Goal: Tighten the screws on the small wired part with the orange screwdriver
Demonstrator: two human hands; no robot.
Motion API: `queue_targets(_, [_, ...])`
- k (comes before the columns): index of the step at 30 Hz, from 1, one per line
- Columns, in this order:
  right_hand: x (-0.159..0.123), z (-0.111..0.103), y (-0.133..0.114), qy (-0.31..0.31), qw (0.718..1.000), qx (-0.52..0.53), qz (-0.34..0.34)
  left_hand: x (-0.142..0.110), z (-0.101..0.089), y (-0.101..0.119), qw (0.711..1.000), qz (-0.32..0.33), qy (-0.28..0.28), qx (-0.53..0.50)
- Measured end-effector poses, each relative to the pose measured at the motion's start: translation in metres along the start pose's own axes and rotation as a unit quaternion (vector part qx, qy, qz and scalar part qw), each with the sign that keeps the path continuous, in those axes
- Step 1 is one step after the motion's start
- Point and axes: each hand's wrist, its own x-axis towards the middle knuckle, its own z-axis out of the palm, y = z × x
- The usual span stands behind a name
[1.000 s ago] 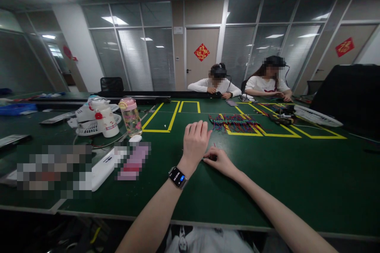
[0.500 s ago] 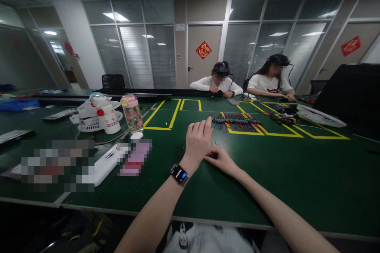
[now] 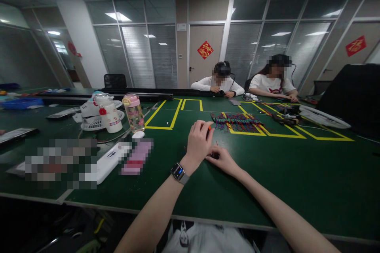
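My left hand, with a watch on its wrist, is raised over the green table, its fingers curled. A small orange end shows at its fingertips; the rest of that item is hidden by the hand. Just to the right and lower, my right hand rests on the table, closed on a small dark piece with a thin red wire end sticking up. The two hands are close together. Beyond them lies a row of small boards with red and blue wires.
Yellow tape marks rectangles on the green table. At left stand a clear bottle with pink lid, a white jug and a white power strip-like object. Two people sit opposite. A white basket lies right.
My left hand has turned slightly, and the orange end now shows at its fingertips. My right hand stays in place with the dark piece. The whole view has shifted slightly.
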Motion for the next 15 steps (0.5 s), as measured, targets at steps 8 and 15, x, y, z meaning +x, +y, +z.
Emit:
queue_targets(8, [0.0001, 0.0002, 0.0005, 0.001, 1.000, 0.000, 0.000, 0.0023, 0.0016, -0.0049, 0.973, -0.056, -0.026, -0.224])
queue_targets(15, [-0.0001, 0.0007, 0.0003, 0.003, 1.000, -0.011, -0.002, 0.0018, 0.0009, -0.0046, 0.967, -0.110, 0.004, -0.231])
